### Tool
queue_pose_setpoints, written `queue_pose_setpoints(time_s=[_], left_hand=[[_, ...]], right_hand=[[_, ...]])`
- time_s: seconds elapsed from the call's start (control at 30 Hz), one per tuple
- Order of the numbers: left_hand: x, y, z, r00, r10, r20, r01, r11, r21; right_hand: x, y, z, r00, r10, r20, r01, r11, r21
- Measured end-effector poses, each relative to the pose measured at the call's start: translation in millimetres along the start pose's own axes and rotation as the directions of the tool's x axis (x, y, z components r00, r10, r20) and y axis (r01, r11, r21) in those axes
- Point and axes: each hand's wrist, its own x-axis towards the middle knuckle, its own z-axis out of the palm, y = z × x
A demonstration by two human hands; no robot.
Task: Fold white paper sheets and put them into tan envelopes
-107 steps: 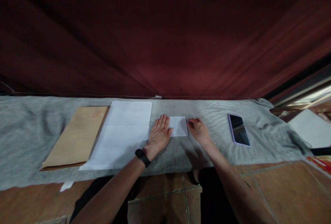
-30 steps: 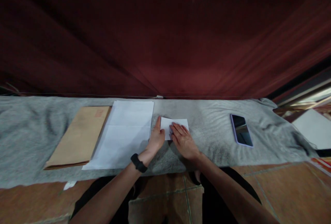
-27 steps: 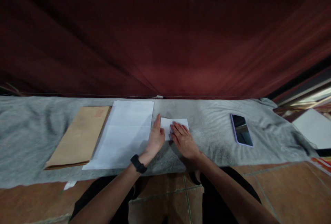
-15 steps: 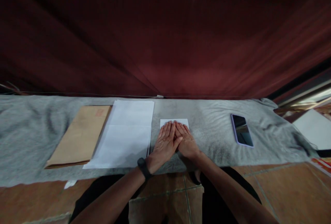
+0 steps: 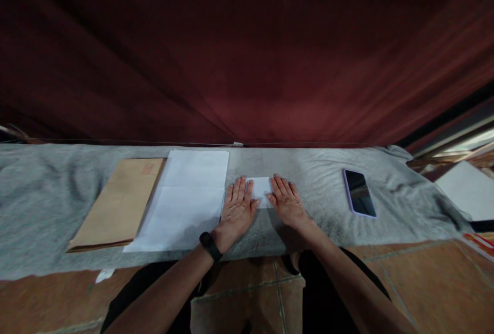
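A small white rectangle of folded paper (image 5: 262,193) lies flat on the grey cloth. Over its left edge rests my left hand (image 5: 238,204), palm down with the fingers stretched out; a dark band is around that wrist. My right hand (image 5: 287,201) lies flat on the paper's right edge, fingers spread. The middle of the paper shows between the two hands, and their palms hide its ends. Just left of my left hand are large white sheets of paper (image 5: 189,195).
Brown envelopes (image 5: 119,200) lie left of the white sheets on the grey cloth (image 5: 316,169). A phone in a purple case (image 5: 360,194) is to the right. Behind the cloth hangs a dark red curtain (image 5: 247,76). Floor tiles (image 5: 247,298) show in front.
My hands were together on the middle of the small paper. They have slid apart, left hand leftward and right hand rightward, uncovering its centre.
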Motion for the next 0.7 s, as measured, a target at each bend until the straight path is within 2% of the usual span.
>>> queue_pose_setpoints(time_s=[0.13,0.23,0.37,0.47,0.57,0.63,0.7], left_hand=[[1.6,-5.8,4.3,1.0,-0.024,-0.017,0.024,1.0,-0.001],[3.0,-9.7,6.3,0.999,-0.028,-0.031,0.028,1.0,-0.014],[4.6,-9.1,0.4,0.997,-0.006,-0.074,0.003,0.999,-0.041],[0.6,0.5,-5.0,0.992,0.09,-0.086,-0.098,0.991,-0.087],[-9.9,14.2,-3.1,0.976,0.206,-0.063,-0.214,0.965,-0.153],[-17.5,20.7,1.7,0.965,0.254,-0.06,-0.261,0.947,-0.187],[-22.9,23.0,6.4,0.961,0.27,-0.067,-0.278,0.938,-0.206]], right_hand=[[-0.1,9.1,-3.5,0.998,0.058,0.033,-0.057,0.998,-0.024],[-1.1,14.1,-7.3,0.995,0.103,0.009,-0.103,0.995,-0.019],[2.1,14.9,-15.9,0.993,0.114,-0.027,-0.111,0.991,0.076],[7.1,6.8,-24.5,1.0,-0.023,0.006,0.021,0.961,0.276],[8.6,-6.4,-30.4,0.977,-0.209,0.051,0.159,0.862,0.481],[7.1,-14.1,-31.0,0.957,-0.28,0.081,0.195,0.821,0.537],[4.9,-18.5,-29.1,0.946,-0.307,0.106,0.207,0.822,0.53]])
